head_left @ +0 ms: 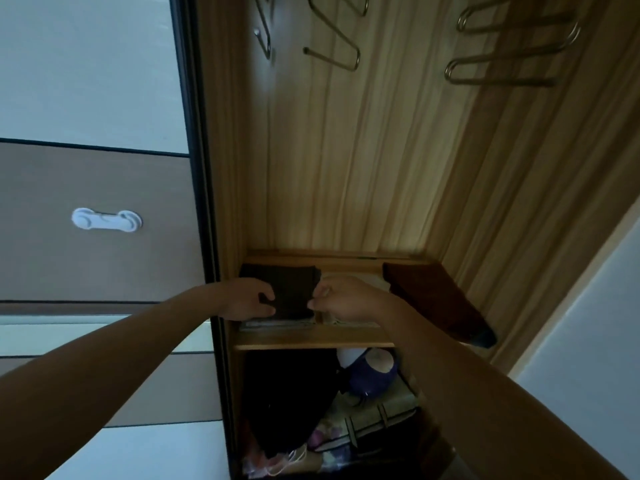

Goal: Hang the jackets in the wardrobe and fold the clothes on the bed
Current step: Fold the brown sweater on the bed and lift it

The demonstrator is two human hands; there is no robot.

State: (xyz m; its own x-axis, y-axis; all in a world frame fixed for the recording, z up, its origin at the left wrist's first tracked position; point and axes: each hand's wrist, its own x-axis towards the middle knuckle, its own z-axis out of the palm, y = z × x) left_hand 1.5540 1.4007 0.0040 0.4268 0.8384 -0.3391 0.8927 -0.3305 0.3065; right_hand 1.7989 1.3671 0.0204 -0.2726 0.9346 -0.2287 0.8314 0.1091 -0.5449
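Observation:
I look into an open wooden wardrobe (pixel 346 150). A folded dark garment (pixel 289 289) lies on top of a small stack on the wooden shelf (pixel 311 339). My left hand (pixel 247 299) grips its left edge with curled fingers and thumb. My right hand (pixel 341 299) pinches its right edge. Several bare metal hangers (pixel 512 46) hang at the top of the wardrobe; no jacket is on them in view.
A folded rust-brown garment (pixel 436 299) lies at the shelf's right end. Below the shelf sit dark clothes (pixel 291 403), a purple bag (pixel 374 375) and a patterned storage box (pixel 363 434). The sliding door (pixel 104 220) with a white latch stands on the left.

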